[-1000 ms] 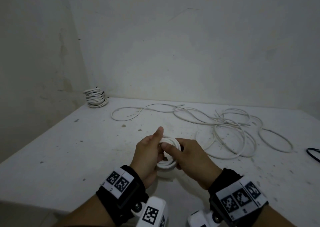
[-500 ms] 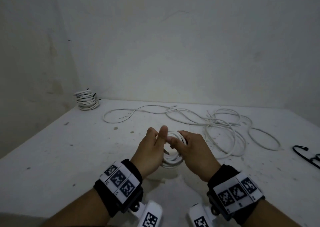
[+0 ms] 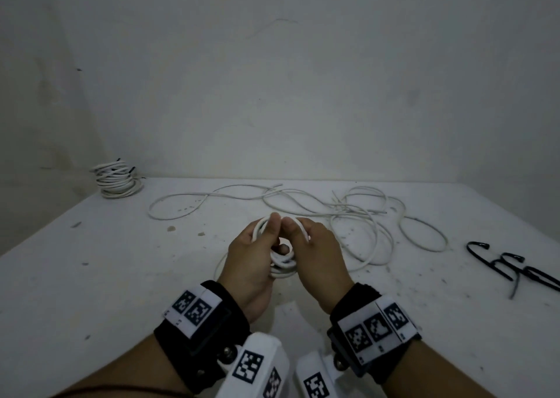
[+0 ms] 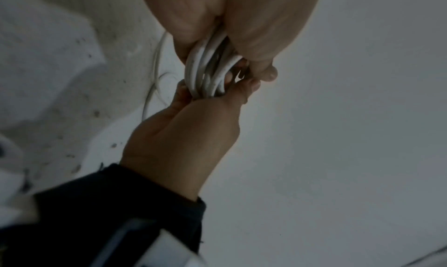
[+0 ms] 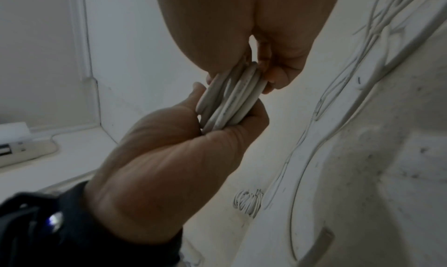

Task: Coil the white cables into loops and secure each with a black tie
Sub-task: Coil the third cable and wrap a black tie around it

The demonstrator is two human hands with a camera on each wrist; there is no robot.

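Over the table point(image 3: 91, 276), near its front middle, both hands hold one small white coil point(image 3: 283, 264) just above the surface. Left hand point(image 3: 251, 258) is curled round the coil's left side, thumb up at the top; right hand point(image 3: 318, 255) pinches the right side, thumb meeting the left thumb. Wrist views show several turns bunched together between the fingers point(image 5: 241, 137).

Step in hand looks like finishing the coil before tying. To do it well:
- keep the turns stacked flat, no strand slipping out
- one hand should take the whole bundle firmly
- free the other for the black ties point(image 3: 515, 273), lying well apart at the right.

Loose white cables point(image 3: 348, 212) lie behind the hands; tied coils point(image 3: 116, 179) sit at the far left corner.
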